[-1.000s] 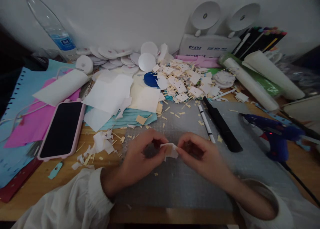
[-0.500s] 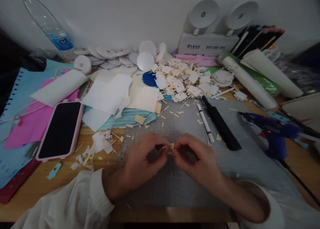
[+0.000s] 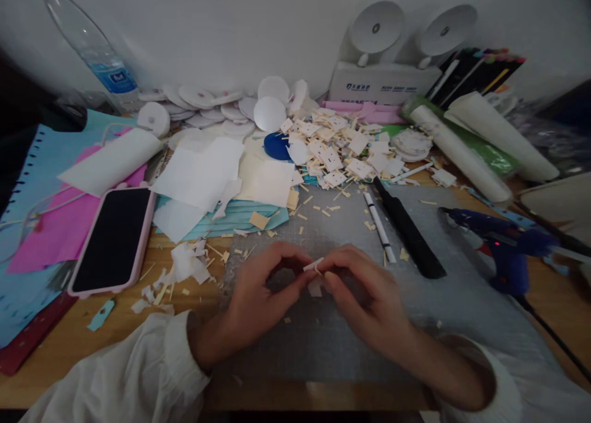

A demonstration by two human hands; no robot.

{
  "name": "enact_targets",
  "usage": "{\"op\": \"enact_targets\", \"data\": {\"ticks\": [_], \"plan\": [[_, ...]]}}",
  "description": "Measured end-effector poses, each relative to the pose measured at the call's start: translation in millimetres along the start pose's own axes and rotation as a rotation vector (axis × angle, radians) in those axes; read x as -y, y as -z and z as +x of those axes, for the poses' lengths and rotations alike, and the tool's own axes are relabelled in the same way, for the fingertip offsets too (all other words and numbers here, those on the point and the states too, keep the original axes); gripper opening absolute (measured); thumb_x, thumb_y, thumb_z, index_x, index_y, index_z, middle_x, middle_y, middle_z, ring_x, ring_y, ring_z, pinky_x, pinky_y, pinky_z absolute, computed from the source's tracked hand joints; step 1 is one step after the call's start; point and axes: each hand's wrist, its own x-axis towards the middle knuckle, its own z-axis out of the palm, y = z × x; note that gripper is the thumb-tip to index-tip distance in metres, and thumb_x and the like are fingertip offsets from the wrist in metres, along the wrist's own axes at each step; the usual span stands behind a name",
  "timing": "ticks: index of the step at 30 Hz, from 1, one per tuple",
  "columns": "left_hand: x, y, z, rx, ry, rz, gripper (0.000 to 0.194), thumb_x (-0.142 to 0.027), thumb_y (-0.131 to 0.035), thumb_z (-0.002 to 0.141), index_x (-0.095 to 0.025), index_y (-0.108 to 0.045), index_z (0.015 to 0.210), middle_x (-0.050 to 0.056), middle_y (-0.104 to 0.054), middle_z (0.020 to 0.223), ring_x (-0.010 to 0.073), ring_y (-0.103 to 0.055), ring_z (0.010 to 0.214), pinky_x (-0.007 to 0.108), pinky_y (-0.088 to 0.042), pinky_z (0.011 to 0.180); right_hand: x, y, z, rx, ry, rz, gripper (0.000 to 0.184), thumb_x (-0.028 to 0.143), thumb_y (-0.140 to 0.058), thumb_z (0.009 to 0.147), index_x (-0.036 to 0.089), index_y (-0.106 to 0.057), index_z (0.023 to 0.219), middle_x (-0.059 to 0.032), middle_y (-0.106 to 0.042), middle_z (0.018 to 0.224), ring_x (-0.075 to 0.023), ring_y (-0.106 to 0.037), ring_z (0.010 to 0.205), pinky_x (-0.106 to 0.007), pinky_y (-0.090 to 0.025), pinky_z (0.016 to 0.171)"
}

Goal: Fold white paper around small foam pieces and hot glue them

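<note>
Between both hands is a small white paper piece, pinched by thumb and forefinger on each side. My left hand closes on its left end, and my right hand grips the right end. A pale flap of it hangs below the fingertips; its exact shape is partly covered by the fingers. Both hands are just above a grey cutting mat. Beyond them lie a white pen and a long black tool, whose kind I cannot make out.
Cut paper pieces with dots are heaped behind the mat. White discs line the wall. A phone and paper scraps lie left. A blue glue gun with its cord rests right. A water bottle stands back left.
The paper piece between my fingertips has turned, and more of it shows now, with a flap below. My right fingers have shifted slightly; the surrounding things stay put.
</note>
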Motion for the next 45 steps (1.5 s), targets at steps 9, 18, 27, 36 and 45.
{"op": "enact_targets", "data": {"ticks": [9, 18, 27, 36, 45], "plan": [[-3, 1.5, 8, -0.019, 0.229, -0.335, 0.019, -0.021, -0.073, 0.073, -0.017, -0.059, 0.085, 0.000, -0.063, 0.081, 0.0111, -0.061, 0.073, 0.021, -0.053, 0.066, 6, 6, 0, 0.027, 0.074, 0.027, 0.034, 0.012, -0.045, 0.089, 0.027, -0.058, 0.116, -0.0041, -0.057, 0.095, -0.0156, -0.055, 0.086, -0.030, -0.046, 0.070], [0, 3.0, 11, -0.022, 0.308, -0.466, 0.016, -0.019, -0.073, 0.073, -0.017, -0.057, 0.074, -0.003, -0.060, 0.070, 0.0070, -0.056, 0.064, 0.016, -0.048, 0.060, -1, 13, 0, 0.047, -0.045, 0.233, 0.027, 0.020, -0.045, 0.092, 0.031, -0.067, 0.101, -0.0025, -0.051, 0.085, -0.0153, -0.051, 0.079, -0.028, -0.043, 0.065], [-3, 3.8, 8, -0.046, 0.255, -0.320, 0.013, -0.020, -0.071, 0.074, -0.017, -0.059, 0.074, -0.001, -0.063, 0.071, 0.0088, -0.059, 0.063, 0.018, -0.049, 0.058, 1, 8, 6, 0.177, -0.322, 0.258, 0.030, 0.042, -0.043, 0.091, 0.022, -0.047, 0.070, 0.0009, -0.046, 0.067, -0.0139, -0.045, 0.065, -0.025, -0.039, 0.057], [-2, 4.3, 8, -0.112, 0.225, -0.185, 0.014, -0.023, -0.072, 0.073, -0.017, -0.060, 0.072, -0.002, -0.062, 0.068, 0.0083, -0.055, 0.060, 0.018, -0.046, 0.053, -2, 4, 6, 0.320, -0.270, 0.211, 0.031, 0.037, -0.041, 0.093, 0.020, -0.045, 0.067, 0.0001, -0.050, 0.069, -0.0128, -0.045, 0.066, -0.026, -0.036, 0.059], [-5, 8.4, 13, 0.141, 0.185, -0.122, 0.010, -0.025, -0.067, 0.077, -0.016, -0.063, 0.080, -0.001, -0.062, 0.071, 0.0102, -0.056, 0.064, 0.020, -0.044, 0.057, -3, 7, 6, 0.350, -0.094, 0.040, 0.028, 0.028, -0.043, 0.094, 0.019, -0.048, 0.068, 0.0021, -0.047, 0.067, -0.0109, -0.044, 0.064, -0.025, -0.035, 0.060]]}}
